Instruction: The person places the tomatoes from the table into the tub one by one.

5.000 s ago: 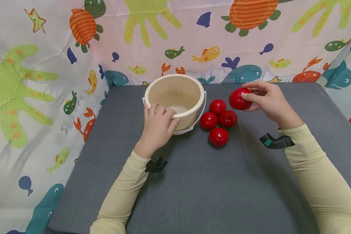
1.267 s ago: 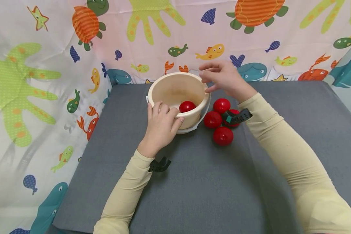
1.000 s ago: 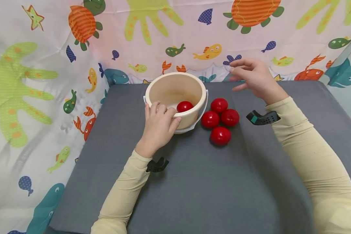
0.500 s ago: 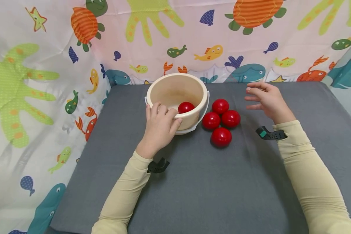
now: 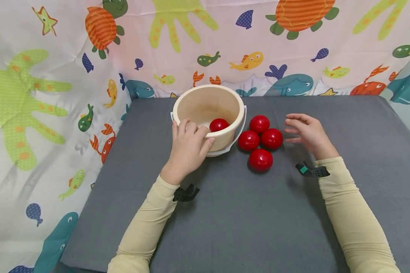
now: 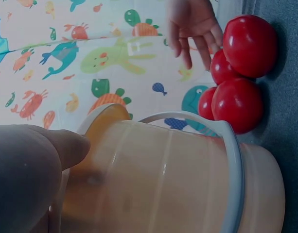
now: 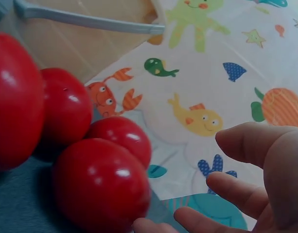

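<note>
My left hand point(image 5: 188, 151) grips the near rim of a cream plastic bucket point(image 5: 222, 142), fingers hooked over the edge; the thumb shows at the rim in the left wrist view. Inside the bucket lies one shiny red tomato point(image 5: 219, 124), partly hidden by the near wall. To the bucket's right, several more tomatoes sit bunched on the table, the nearest tomato point(image 5: 260, 160) at the front and the rightmost tomato point(image 5: 272, 138) closest to my right hand point(image 5: 309, 133). That hand holds nothing; its fingers are apart and point left, just beside the bunch.
The bucket's pale handle point(image 5: 239, 131) hangs down along its right side, between the bucket and the tomatoes. A grey cloth covers the table point(image 5: 225, 220). Behind and to the left hangs a curtain point(image 5: 177, 68) printed with sea animals, right at the table's edge.
The tomato that my right hand held is now in the bucket. Since then the empty right hand has moved back right and down beside the other tomatoes. My left hand stays on the rim.
</note>
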A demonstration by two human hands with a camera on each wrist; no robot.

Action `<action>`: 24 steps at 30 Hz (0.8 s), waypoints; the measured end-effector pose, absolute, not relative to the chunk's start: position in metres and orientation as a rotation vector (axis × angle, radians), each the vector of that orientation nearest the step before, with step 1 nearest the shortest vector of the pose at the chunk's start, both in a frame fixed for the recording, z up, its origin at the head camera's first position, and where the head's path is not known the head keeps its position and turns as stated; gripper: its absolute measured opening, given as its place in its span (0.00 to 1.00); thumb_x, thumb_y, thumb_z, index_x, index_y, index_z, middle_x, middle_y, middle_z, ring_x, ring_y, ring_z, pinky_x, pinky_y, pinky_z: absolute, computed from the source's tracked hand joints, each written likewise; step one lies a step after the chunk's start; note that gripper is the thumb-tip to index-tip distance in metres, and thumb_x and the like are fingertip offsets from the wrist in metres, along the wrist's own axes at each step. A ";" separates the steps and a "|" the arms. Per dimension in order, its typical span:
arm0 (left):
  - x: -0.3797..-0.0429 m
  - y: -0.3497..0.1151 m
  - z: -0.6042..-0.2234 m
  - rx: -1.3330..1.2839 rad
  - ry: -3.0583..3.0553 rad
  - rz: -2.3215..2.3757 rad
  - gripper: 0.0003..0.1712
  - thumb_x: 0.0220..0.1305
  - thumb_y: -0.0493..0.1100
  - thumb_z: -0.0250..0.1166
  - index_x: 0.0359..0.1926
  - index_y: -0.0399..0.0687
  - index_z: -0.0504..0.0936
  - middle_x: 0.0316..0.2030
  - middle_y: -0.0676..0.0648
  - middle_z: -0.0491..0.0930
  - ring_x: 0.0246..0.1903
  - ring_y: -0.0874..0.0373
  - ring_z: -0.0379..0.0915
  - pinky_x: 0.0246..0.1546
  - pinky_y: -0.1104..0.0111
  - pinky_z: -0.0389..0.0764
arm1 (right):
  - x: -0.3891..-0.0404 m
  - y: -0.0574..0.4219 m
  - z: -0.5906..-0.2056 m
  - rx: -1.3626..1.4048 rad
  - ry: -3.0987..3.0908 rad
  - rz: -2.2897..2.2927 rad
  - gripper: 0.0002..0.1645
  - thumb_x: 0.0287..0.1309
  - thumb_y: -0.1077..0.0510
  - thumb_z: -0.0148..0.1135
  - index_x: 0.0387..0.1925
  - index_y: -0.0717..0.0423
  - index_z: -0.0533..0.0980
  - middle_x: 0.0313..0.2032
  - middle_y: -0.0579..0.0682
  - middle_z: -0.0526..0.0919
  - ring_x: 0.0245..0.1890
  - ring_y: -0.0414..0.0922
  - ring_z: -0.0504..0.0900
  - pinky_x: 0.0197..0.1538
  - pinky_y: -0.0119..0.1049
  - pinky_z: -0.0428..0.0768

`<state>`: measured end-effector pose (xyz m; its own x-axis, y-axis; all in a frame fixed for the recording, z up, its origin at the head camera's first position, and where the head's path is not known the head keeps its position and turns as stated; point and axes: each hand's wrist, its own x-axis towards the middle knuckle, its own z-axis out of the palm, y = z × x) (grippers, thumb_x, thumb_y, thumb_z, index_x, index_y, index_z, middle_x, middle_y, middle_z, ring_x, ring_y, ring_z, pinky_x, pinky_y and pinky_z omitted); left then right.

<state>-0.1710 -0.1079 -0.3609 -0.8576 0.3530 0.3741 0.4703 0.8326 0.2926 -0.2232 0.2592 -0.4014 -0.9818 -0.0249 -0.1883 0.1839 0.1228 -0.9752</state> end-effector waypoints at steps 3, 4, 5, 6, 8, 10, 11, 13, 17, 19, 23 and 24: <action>-0.171 -0.108 -0.362 -0.624 -2.709 -0.541 0.13 0.72 0.50 0.61 0.45 0.45 0.81 0.43 0.38 0.78 0.67 0.38 0.60 0.72 0.29 0.46 | -0.222 0.258 -0.410 0.159 2.169 -2.017 0.12 0.70 0.48 0.61 0.52 0.42 0.75 0.42 0.30 0.81 0.39 0.33 0.86 0.35 0.33 0.88; -0.171 -0.108 -0.362 -0.625 -2.709 -0.541 0.13 0.72 0.50 0.61 0.45 0.45 0.81 0.43 0.38 0.77 0.67 0.38 0.60 0.72 0.29 0.46 | -0.222 0.258 -0.412 0.157 2.149 -2.035 0.10 0.70 0.49 0.61 0.51 0.41 0.75 0.41 0.30 0.82 0.39 0.33 0.86 0.34 0.33 0.88; -0.171 -0.108 -0.363 -0.625 -2.709 -0.540 0.13 0.72 0.50 0.61 0.45 0.45 0.81 0.43 0.39 0.77 0.67 0.38 0.60 0.72 0.29 0.46 | -0.222 0.258 -0.415 0.153 2.141 -2.042 0.09 0.71 0.50 0.61 0.50 0.41 0.75 0.40 0.30 0.82 0.38 0.33 0.86 0.34 0.33 0.88; -0.172 -0.108 -0.363 -0.626 -2.707 -0.537 0.13 0.72 0.50 0.61 0.45 0.45 0.81 0.43 0.39 0.77 0.67 0.38 0.60 0.72 0.29 0.47 | -0.222 0.257 -0.417 0.147 2.128 -2.051 0.08 0.70 0.51 0.61 0.49 0.41 0.75 0.40 0.30 0.83 0.37 0.33 0.86 0.33 0.34 0.88; -0.172 -0.108 -0.363 -0.626 -2.705 -0.538 0.13 0.72 0.50 0.61 0.45 0.45 0.81 0.43 0.39 0.77 0.67 0.38 0.60 0.71 0.29 0.47 | -0.223 0.256 -0.421 0.126 2.157 -2.020 0.09 0.71 0.51 0.60 0.49 0.40 0.74 0.40 0.30 0.83 0.37 0.33 0.86 0.34 0.33 0.88; -0.172 -0.108 -0.363 -0.624 -2.701 -0.540 0.13 0.72 0.50 0.61 0.45 0.45 0.81 0.43 0.38 0.77 0.66 0.38 0.60 0.71 0.29 0.46 | -0.224 0.254 -0.424 0.108 2.197 -1.971 0.10 0.71 0.50 0.60 0.51 0.40 0.74 0.41 0.30 0.82 0.38 0.33 0.85 0.35 0.33 0.88; -0.172 -0.108 -0.362 -0.624 -2.701 -0.538 0.13 0.72 0.50 0.61 0.44 0.45 0.81 0.43 0.38 0.77 0.66 0.38 0.60 0.71 0.29 0.46 | -0.224 0.253 -0.425 0.101 2.218 -1.944 0.12 0.71 0.49 0.59 0.53 0.41 0.73 0.42 0.31 0.82 0.38 0.33 0.85 0.36 0.33 0.88; -0.172 -0.108 -0.362 -0.623 -2.700 -0.538 0.13 0.72 0.50 0.61 0.44 0.45 0.81 0.43 0.38 0.77 0.66 0.38 0.60 0.72 0.29 0.46 | -0.225 0.251 -0.427 0.092 2.258 -1.889 0.16 0.72 0.47 0.58 0.57 0.43 0.72 0.44 0.31 0.80 0.39 0.34 0.83 0.37 0.33 0.88; -0.172 -0.108 -0.361 -0.624 -2.705 -0.536 0.13 0.72 0.50 0.61 0.45 0.45 0.81 0.43 0.38 0.77 0.67 0.38 0.60 0.72 0.29 0.46 | -0.226 0.248 -0.430 0.082 2.283 -1.851 0.22 0.72 0.48 0.57 0.62 0.50 0.70 0.42 0.29 0.80 0.39 0.34 0.82 0.37 0.35 0.88; -0.173 -0.108 -0.361 -0.623 -2.710 -0.536 0.13 0.72 0.50 0.61 0.45 0.45 0.81 0.43 0.38 0.77 0.67 0.38 0.60 0.72 0.29 0.46 | -0.226 0.246 -0.431 0.068 2.296 -1.845 0.24 0.72 0.48 0.57 0.63 0.54 0.70 0.40 0.27 0.81 0.38 0.33 0.82 0.37 0.35 0.88; -0.173 -0.108 -0.362 -0.618 -2.710 -0.542 0.13 0.72 0.50 0.61 0.45 0.45 0.81 0.43 0.38 0.77 0.67 0.39 0.60 0.72 0.30 0.46 | -0.226 0.241 -0.434 0.053 2.343 -1.804 0.30 0.71 0.49 0.58 0.67 0.60 0.67 0.41 0.29 0.82 0.39 0.31 0.82 0.37 0.36 0.88; -0.173 -0.108 -0.362 -0.618 -2.708 -0.542 0.13 0.72 0.50 0.61 0.45 0.45 0.81 0.43 0.38 0.77 0.67 0.39 0.60 0.72 0.30 0.46 | -0.226 0.240 -0.435 0.051 2.361 -1.785 0.31 0.71 0.49 0.58 0.68 0.61 0.67 0.44 0.32 0.82 0.39 0.31 0.82 0.37 0.35 0.88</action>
